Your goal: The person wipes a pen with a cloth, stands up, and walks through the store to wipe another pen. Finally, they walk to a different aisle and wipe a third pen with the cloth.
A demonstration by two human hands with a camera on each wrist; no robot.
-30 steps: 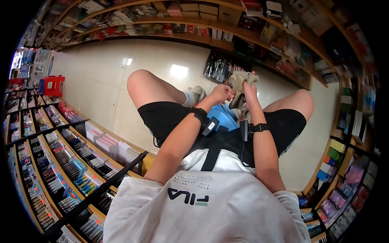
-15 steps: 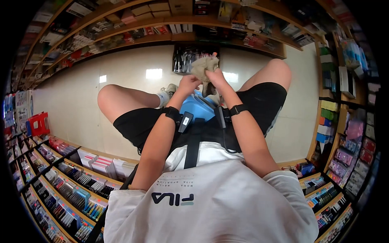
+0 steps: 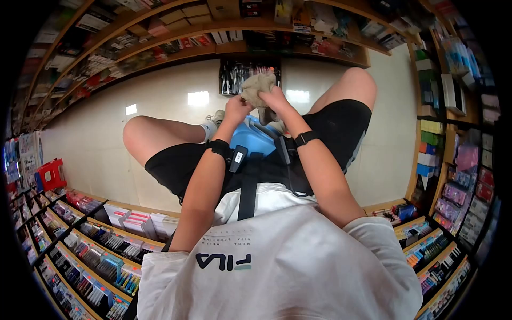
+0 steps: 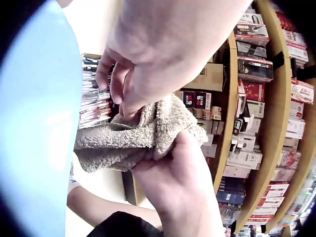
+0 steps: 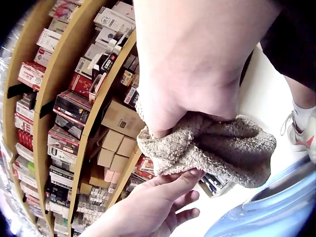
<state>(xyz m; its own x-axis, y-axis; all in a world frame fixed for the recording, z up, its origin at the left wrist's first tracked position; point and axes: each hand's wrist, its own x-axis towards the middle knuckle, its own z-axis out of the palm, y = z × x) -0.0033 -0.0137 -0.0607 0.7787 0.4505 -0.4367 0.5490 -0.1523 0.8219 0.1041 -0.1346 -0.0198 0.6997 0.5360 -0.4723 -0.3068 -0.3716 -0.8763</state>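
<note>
A greyish-beige terry cloth (image 3: 257,88) is bunched up between both hands, above a blue bucket (image 3: 253,140) standing between the legs. My right hand (image 3: 275,102) grips the cloth from its right side, thumb pressed into the folds. On the other side my left hand (image 3: 236,110) pinches the cloth's edge between thumb and forefinger; the right wrist view shows the other left fingers (image 5: 188,201) loosely bent away from it. One end of the towelling hangs in a dark fold toward the bucket.
A box of pens (image 3: 230,80) stands on the tiled floor just beyond the cloth. Shelves stacked with small cartons (image 3: 197,13) curve behind it. Pen racks (image 3: 101,250) flank the person at the lower left, and a red container (image 3: 52,175) stands at far left.
The head view has swung, so hands and cloth appear farther left and higher. The left hand has come in closer against the cloth; the right hand keeps its grip.
</note>
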